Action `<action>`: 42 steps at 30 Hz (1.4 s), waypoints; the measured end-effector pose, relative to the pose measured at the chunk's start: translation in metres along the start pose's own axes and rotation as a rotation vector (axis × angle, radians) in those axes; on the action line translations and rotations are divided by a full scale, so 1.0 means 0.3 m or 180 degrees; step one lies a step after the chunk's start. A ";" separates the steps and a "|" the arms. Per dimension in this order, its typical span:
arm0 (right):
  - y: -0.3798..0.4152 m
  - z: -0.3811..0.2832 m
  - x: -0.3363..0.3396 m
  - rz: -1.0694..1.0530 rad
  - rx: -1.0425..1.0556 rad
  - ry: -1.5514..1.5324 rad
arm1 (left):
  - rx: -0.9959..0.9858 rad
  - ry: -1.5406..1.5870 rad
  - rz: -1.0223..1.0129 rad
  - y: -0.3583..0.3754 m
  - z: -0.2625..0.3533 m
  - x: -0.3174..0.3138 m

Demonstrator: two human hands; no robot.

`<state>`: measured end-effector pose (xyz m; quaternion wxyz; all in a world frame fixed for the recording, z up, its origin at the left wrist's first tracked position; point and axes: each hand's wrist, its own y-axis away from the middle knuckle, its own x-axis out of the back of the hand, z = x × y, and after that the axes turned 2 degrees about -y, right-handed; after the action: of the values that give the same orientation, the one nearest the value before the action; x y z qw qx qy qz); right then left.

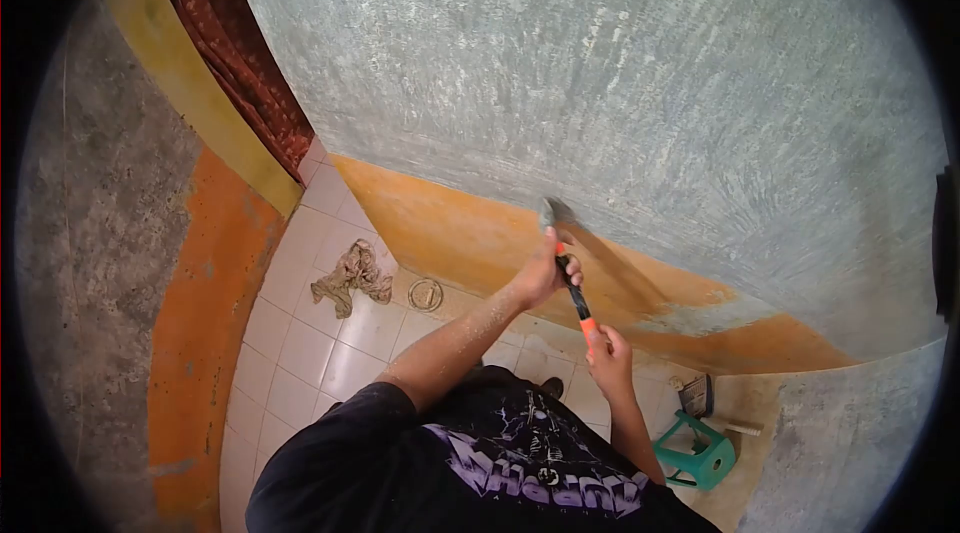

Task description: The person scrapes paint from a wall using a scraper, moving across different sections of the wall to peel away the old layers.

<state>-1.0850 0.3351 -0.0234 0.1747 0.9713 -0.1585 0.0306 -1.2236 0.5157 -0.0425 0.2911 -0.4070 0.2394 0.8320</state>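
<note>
Left hand [545, 275] is closed around the upper handle of a scraper [581, 303] at the centre of the frame, and the right hand [610, 357], just below it, is wrapped around the orange lower end. The scraper tilts up and left, its head at the wall [560, 63], near where grey meets the orange band; whether it touches is hard to tell. Crumpled cloth [352, 278] lies on the tiled floor [300, 348] left of centre, and a green stool [716, 457] stands at lower right.
</note>
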 end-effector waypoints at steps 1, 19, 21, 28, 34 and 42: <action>0.015 -0.006 0.025 -0.0002 -0.0095 -0.0093 | 0.0022 -0.0110 -0.0067 -0.005 -0.005 -0.027; 0.054 0.037 0.287 -0.0234 -0.0311 -0.0391 | 0.0278 -0.0383 -0.0204 -0.053 -0.157 -0.215; 0.044 0.045 0.307 -0.0230 -0.0259 -0.0341 | 0.0228 -0.0380 -0.0176 -0.072 -0.169 -0.221; -0.030 0.126 0.310 -0.0422 0.0125 -0.0305 | -0.0003 -0.0285 -0.0001 -0.076 -0.192 -0.190; -0.004 0.091 0.274 -0.0432 0.0048 -0.0290 | -0.0015 -0.0495 0.0130 -0.065 -0.177 -0.199; -0.028 0.057 0.264 -0.0424 0.0177 -0.0112 | -0.0192 -0.0334 0.0448 -0.079 -0.168 -0.199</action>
<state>-1.0071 0.3129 -0.0330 0.1465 0.9846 -0.0956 0.0063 -1.1506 0.4833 -0.0256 0.2317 -0.3537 0.2266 0.8774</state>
